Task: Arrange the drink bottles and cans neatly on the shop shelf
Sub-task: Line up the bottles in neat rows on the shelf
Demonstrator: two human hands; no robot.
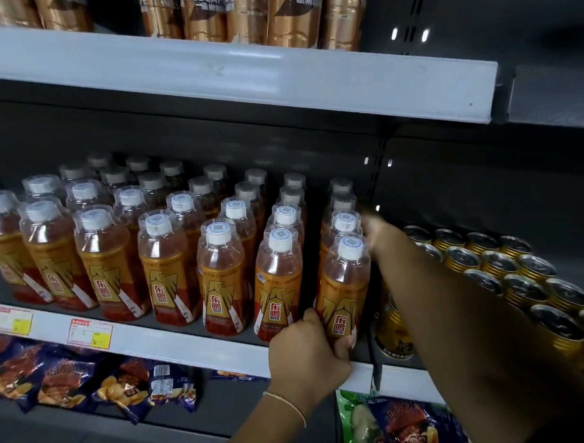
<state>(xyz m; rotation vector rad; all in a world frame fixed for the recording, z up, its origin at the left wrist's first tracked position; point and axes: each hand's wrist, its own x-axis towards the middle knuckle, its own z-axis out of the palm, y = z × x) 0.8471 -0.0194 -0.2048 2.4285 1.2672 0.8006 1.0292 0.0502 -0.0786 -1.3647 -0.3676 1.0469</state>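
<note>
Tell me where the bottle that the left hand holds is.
In the head view, the bottle stands right of centre, at the front of the rightmost bottle row; the left hand grips its base, and gold cans stand to its right.

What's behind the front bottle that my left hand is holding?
More bottles of the same kind in a row, only caps and shoulders showing; the front bottle covers their bodies. The right hand reaches in beside them, blurred.

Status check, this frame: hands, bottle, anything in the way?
Left hand grips front orange bottle, rightmost row, low on label. Right hand blurred behind that row, grip unclear. Gold cans close on the right.
</note>
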